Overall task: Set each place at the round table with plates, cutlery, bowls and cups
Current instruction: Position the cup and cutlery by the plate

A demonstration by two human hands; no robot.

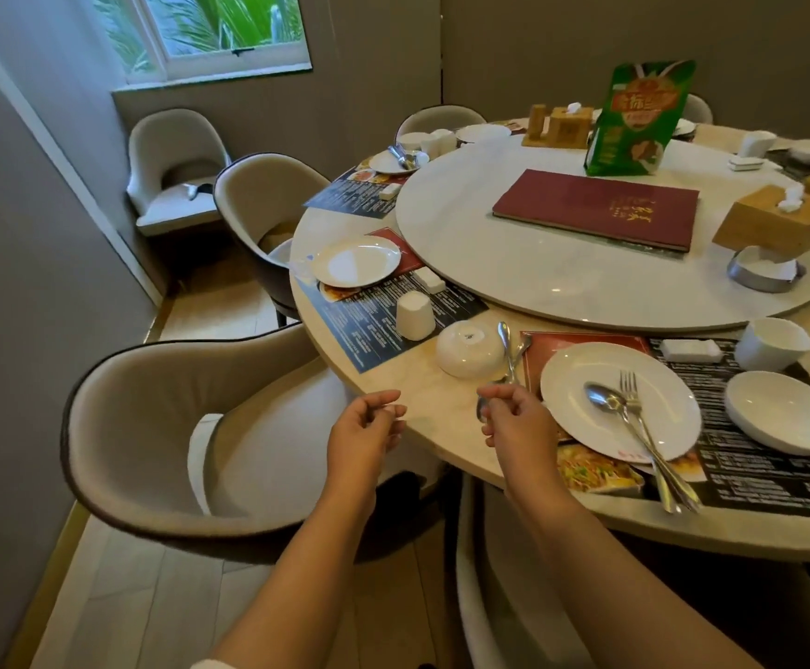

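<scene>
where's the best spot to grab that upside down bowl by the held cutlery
Grip the upside-down bowl around its rounded sides, coming from above. Its rim lies flat on the table, so there is no lip to hook, and the narrow foot faces up. The left hand probably suits, since the right hand holds cutlery.

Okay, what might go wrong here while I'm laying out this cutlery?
The spoon and fork on the white round plate have handles jutting past the table edge, so a sleeve or arm could knock them off. The right hand holds cutlery close to the upturned white bowl and might bump it.
</scene>
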